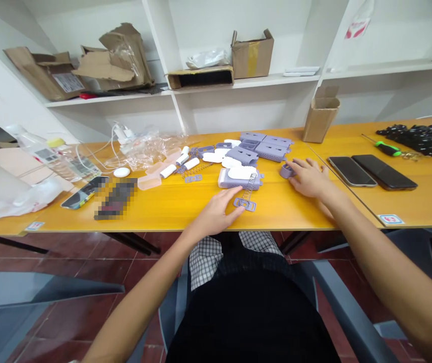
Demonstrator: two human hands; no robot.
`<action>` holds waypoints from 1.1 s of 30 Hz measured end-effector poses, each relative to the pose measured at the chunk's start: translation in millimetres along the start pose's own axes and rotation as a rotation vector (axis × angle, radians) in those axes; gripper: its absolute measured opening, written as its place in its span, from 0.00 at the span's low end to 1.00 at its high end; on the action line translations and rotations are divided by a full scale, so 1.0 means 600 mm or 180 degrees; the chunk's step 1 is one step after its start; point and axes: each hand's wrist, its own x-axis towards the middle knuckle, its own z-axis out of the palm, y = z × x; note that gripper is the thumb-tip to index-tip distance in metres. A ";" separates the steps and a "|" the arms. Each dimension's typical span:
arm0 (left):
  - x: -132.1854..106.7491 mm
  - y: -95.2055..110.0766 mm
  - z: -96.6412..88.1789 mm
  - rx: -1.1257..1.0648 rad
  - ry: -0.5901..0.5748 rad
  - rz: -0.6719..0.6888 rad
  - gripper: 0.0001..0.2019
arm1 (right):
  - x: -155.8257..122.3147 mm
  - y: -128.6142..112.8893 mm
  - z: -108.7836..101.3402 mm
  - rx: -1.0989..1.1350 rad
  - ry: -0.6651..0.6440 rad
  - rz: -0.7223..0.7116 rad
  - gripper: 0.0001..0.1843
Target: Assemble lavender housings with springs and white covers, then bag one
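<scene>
Yellow smooth worktop carries the parts. A flat lilac plastic clip lies at my left hand's fingertips, its long axis left-right; that hand is flat, open and empty. My right hand, fingers spread and gripping nothing, touches a small lilac ring. Between them sits a boxy lilac case.

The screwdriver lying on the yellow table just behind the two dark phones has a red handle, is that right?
Not quite: the handle is green, not red. The head view shows the screwdriver lying on the yellow table just behind the two dark phones, off to the right of the right hand.
</scene>
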 end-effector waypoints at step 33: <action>0.004 0.005 0.013 0.0011 -0.0161 0.0772 0.14 | -0.035 -0.129 -0.041 0.1805 0.1492 -0.0764 0.24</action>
